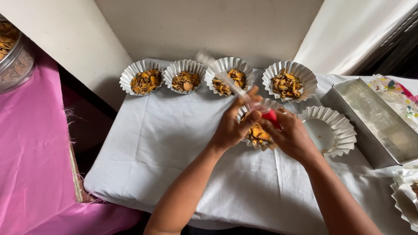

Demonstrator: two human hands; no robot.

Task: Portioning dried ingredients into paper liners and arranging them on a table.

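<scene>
At the upper left edge of the frame a metal sieve bowl (15, 61) with orange-brown chips sits over a pink cloth (30, 152) that runs down the left side. Right of it a white cloth (165, 148) covers the work surface. Along its far edge, in the upper middle of the frame, stand four fluted foil cups (141, 77) in a row, each filled with the same dried chips.

In the centre, the left hand (233, 126) pinches a clear plastic tube (226, 78) between thumb and fingers; the tube slants up and left over the third cup and looks blurred. Just beside it the right hand (291, 137) closes its fingers round the red end (271, 116) of that tube. Both hands hover above a fifth filled cup (257, 134), partly hidden by them.

Right of the hands lies an empty fluted cup (331, 130), near a rectangular metal tin (374, 122) at the right edge. More foil cups (407, 204) show at the lower right corner.
</scene>
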